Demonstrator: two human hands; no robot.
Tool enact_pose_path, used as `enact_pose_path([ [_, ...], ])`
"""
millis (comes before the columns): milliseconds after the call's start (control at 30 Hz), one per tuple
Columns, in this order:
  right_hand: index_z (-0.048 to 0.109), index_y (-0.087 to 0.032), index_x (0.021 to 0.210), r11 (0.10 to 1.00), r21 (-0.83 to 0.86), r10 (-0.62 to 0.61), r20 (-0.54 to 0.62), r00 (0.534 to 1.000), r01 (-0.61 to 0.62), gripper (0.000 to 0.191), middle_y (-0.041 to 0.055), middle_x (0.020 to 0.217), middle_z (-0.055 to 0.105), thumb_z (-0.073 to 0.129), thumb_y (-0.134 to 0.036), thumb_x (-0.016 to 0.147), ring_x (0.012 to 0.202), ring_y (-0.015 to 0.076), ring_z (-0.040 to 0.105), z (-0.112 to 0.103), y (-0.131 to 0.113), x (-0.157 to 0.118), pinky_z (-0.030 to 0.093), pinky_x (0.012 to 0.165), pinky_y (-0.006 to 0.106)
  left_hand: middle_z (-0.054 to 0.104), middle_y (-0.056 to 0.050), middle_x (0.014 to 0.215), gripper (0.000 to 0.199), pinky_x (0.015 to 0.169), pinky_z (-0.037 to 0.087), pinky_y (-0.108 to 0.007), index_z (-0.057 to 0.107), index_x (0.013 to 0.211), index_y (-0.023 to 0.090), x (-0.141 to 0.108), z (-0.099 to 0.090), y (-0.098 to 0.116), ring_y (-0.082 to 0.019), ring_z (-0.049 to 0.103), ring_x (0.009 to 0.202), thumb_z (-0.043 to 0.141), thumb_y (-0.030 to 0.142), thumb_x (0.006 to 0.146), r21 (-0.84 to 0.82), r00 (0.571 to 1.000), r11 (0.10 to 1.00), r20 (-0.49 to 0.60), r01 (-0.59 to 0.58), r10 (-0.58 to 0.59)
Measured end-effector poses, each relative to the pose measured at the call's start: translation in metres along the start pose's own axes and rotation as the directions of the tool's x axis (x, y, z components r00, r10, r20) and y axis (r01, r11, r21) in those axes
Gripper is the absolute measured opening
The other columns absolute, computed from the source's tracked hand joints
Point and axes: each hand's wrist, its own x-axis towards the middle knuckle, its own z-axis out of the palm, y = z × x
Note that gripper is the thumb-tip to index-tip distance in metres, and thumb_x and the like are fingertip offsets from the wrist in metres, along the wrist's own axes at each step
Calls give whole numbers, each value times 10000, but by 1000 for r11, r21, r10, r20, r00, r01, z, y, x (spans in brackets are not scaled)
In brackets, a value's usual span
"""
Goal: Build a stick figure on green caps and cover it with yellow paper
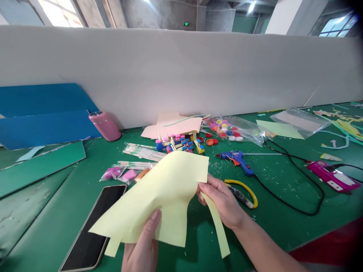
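Note:
A pale yellow sheet point(167, 185) with cut, uneven edges is held up over the green table. My left hand point(146, 238) grips its lower part, thumb on top and fingers hidden behind. At the sheet's right side, my right hand point(219, 198) pinches the edge where a narrow yellow strip point(217, 224) hangs down. The strip's upper end is hidden by my fingers. Just right of my right hand lies a tool with yellow handles point(246, 189). A dark phone point(95, 226) rests on the table, partly under the sheet's left side.
Behind the sheet are wrapped sticks point(144, 152), small colourful pieces point(181, 143) and a bag of caps point(227, 126). A blue glue gun point(238, 160) lies right, its black cable near a magenta power strip point(331, 175). A pink bottle point(104, 125) leans at left.

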Motion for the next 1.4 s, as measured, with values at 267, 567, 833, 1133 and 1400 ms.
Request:
enact_pose_path([
  [267,578,-180,735,993,-121,-18,-73,997,9,235,-12,662,499,487,-350,869,593,101,446,-7,-1,0,344,546,218,587,-42,1202,581,870,523,-332,477,1242,245,-1,1,9,-275,553,1087,661,332,698,21,997,1000,-76,19,-18],
  [567,649,-202,893,941,-338,-38,-181,983,-26,209,4,702,567,578,-380,810,654,133,506,-25,-1,-15,387,581,237,616,-9,1148,346,1106,212,-309,657,908,242,59,-9,31,-230,394,1245,746,319,582,506,835,694,100,-511,542],
  [833,670,-216,794,923,-384,-68,-212,975,-19,179,-3,668,572,616,-386,774,565,113,432,-29,6,-18,328,495,230,617,-70,1034,243,790,498,-372,592,980,133,125,16,41,-221,586,940,587,283,789,210,991,973,-75,-91,109],
  [1133,687,-186,864,940,-340,-60,-252,966,-31,241,-41,549,413,596,-396,787,511,94,337,-31,12,-9,256,469,236,605,-74,918,182,671,517,-290,559,963,94,141,2,32,-141,604,781,472,222,868,60,983,982,39,178,-181],
  [1400,691,-186,892,939,-338,-21,-235,972,-62,260,-49,517,395,584,-401,790,490,97,329,-32,13,-5,246,444,235,600,-44,618,217,495,469,-206,598,630,108,89,-19,24,-100,547,504,524,216,803,89,981,989,141,118,-130],
])
